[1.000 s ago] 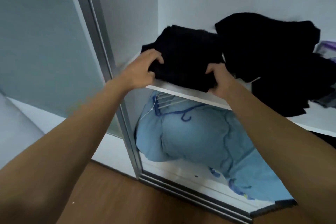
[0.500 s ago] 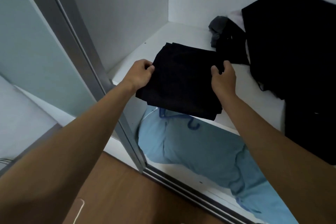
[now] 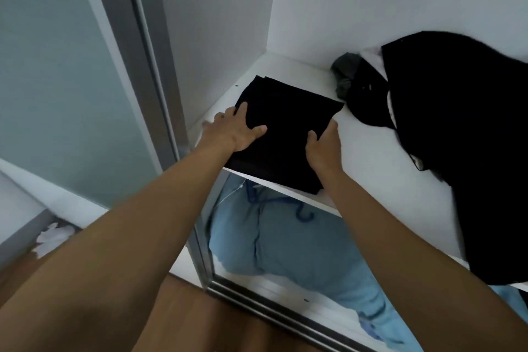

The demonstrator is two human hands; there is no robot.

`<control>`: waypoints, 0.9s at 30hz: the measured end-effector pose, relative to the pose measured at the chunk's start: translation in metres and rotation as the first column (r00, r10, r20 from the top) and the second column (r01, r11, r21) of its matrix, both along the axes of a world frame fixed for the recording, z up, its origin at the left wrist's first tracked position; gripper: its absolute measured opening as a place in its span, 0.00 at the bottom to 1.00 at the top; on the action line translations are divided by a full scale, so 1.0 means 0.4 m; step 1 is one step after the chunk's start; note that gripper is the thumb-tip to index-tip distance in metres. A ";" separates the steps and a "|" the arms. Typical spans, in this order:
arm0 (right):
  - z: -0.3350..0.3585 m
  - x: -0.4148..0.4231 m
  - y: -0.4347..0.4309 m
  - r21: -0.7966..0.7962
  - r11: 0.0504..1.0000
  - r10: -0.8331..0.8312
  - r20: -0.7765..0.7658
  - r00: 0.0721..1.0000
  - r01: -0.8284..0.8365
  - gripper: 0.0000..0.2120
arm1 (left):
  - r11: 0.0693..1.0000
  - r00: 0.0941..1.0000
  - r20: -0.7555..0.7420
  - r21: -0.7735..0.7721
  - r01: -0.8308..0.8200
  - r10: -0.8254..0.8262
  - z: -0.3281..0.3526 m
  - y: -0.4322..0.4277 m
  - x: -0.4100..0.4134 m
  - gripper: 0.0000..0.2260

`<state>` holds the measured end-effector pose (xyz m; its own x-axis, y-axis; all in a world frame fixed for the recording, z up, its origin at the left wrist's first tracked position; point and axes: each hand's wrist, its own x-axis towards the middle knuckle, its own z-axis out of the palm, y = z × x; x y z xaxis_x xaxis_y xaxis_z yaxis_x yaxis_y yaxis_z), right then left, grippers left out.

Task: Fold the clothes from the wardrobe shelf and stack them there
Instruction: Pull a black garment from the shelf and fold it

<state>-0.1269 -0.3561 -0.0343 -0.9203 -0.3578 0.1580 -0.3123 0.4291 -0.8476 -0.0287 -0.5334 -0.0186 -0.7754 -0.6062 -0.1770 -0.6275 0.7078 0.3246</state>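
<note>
At the far left a frosted sliding door (image 3: 51, 88) with a grey metal frame (image 3: 148, 46) is seen, and some white crumpled stuff (image 3: 53, 237) lies low by its foot, too blurred to be made out. Just right of the frame, a folded black garment (image 3: 285, 120) is laid flat at the front left corner of the white shelf (image 3: 368, 157), its near edge level with the shelf's front edge and its left side close to the wardrobe's side wall. The left hand (image 3: 233, 130) is spread flat on the garment's left edge, fingers splayed and thumb stretched across the cloth, pressing rather than gripping. The right hand (image 3: 324, 146) is placed against the garment's right edge, thumb on top and fingers along the side; whether any cloth is pinched underneath cannot be told. The two hands are kept apart, with the dark cloth between them. Further right, towards the back of the shelf, a small grey item (image 3: 344, 73) is bunched against an unfolded heap of black clothes (image 3: 463, 128), which fills the right side of the shelf and hangs over its front edge. Beneath the shelf, light blue bedding (image 3: 285, 243) is stuffed into the lower compartment.
</note>
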 end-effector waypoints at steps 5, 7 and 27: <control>-0.009 -0.026 -0.071 0.093 0.996 -0.001 -0.028 1.000 0.004 0.16 | 0.998 1.000 0.007 0.053 -0.019 0.019 0.001 -0.061 -0.039 0.34; -0.012 -0.032 -0.084 0.136 0.991 -0.005 -0.024 1.000 0.009 0.16 | 0.998 0.999 -0.036 0.051 -0.025 0.027 0.003 -0.061 -0.038 0.32; 0.148 -0.270 0.838 -0.053 0.942 -0.328 0.050 0.943 0.330 0.15 | 0.890 0.845 -0.436 0.180 0.419 -0.310 0.099 0.621 -0.389 0.17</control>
